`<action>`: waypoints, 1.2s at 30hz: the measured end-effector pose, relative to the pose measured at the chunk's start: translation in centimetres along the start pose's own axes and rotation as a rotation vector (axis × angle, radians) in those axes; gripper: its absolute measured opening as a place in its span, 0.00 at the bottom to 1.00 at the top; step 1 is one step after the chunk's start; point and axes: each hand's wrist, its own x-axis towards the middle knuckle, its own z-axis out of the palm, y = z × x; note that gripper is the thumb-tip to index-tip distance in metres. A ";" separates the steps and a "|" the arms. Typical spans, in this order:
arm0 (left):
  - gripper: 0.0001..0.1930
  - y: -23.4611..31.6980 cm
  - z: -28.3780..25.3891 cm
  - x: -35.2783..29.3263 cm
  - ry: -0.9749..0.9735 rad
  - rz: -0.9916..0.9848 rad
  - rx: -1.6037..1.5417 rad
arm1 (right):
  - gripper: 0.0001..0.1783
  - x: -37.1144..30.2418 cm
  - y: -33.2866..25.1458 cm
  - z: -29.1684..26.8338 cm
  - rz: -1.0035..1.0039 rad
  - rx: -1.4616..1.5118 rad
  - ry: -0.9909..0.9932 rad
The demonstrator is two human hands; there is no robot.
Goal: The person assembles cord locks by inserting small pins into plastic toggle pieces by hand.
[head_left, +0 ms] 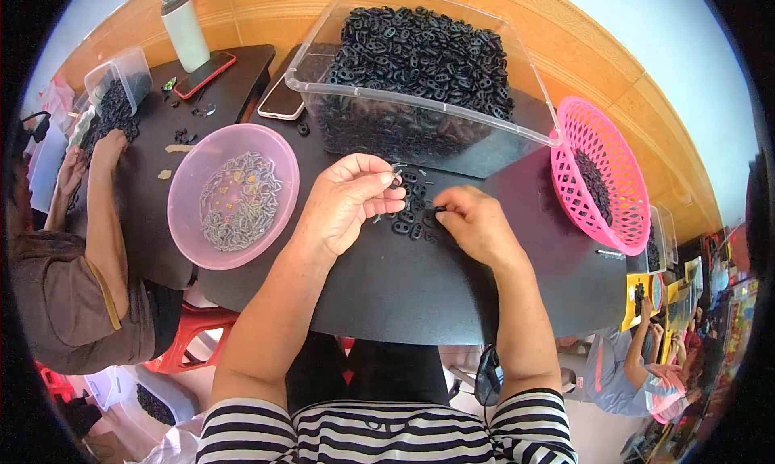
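Note:
My left hand [355, 197] is raised over the dark table, its thumb and forefinger pinching a small metal pin [396, 173] together with a black plastic piece [395, 183]. To its right, my right hand [478, 224] points down at the table with thumb and fingertips closed on a small black piece [440, 209], partly covered by the fingers. Between both hands lies a loose group of black two-holed plastic pieces [402, 227], with a few silvery pins [377, 219] among them.
A clear bin [436, 107] heaped with black pieces stands behind my hands. A pink bowl [182, 197] of silvery pins sits left, a pink basket [626, 236] of black parts right. Phones [282, 100] and a bottle [186, 36] are farther back. A co-worker's arm [109, 205] reaches in at left.

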 end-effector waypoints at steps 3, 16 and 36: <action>0.04 -0.2 0.0 -0.1 -0.019 -0.005 0.003 | 0.06 0.2 0.4 -0.6 0.239 0.533 -0.047; 0.04 -0.4 0.7 -0.7 -0.090 -0.072 0.006 | 0.08 -0.4 -0.4 -0.8 -0.038 0.758 0.067; 0.04 -0.8 1.0 -0.8 -0.162 -0.116 0.002 | 0.06 0.1 0.3 -1.0 0.243 1.312 -0.108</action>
